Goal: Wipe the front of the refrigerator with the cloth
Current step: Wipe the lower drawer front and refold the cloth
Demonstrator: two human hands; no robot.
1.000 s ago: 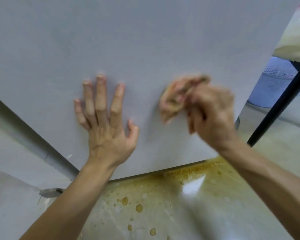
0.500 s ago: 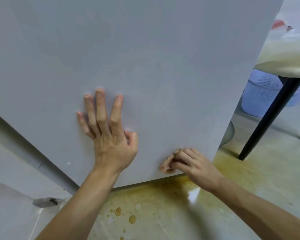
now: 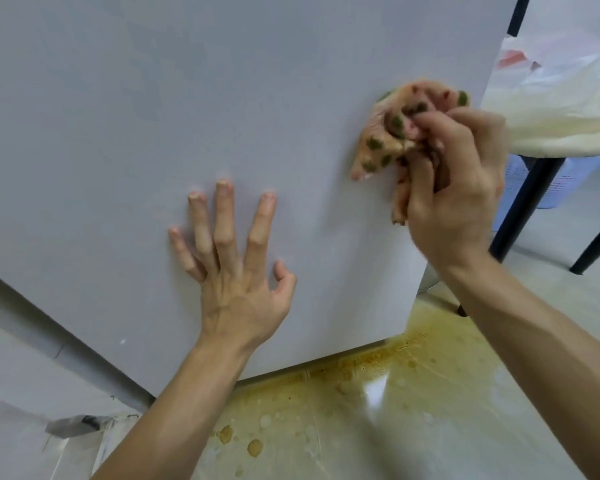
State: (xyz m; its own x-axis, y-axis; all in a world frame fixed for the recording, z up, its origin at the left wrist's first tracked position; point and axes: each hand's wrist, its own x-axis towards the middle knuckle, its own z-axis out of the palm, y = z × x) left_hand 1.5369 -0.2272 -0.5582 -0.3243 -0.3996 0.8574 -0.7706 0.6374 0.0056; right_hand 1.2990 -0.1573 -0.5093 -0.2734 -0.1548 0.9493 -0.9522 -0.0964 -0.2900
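Both forearms come into view bare from the lower edge, no sleeves, no watch, no bracelet or ring to be seen. The left hand (image 3: 238, 271) is ungloved, with short, pale nails on long, slim fingers, and tendons and veins standing out across its back. The right hand (image 3: 454, 188) is ungloved too, knuckles ridged. Its forearm is lean, with a long muscle line along it.
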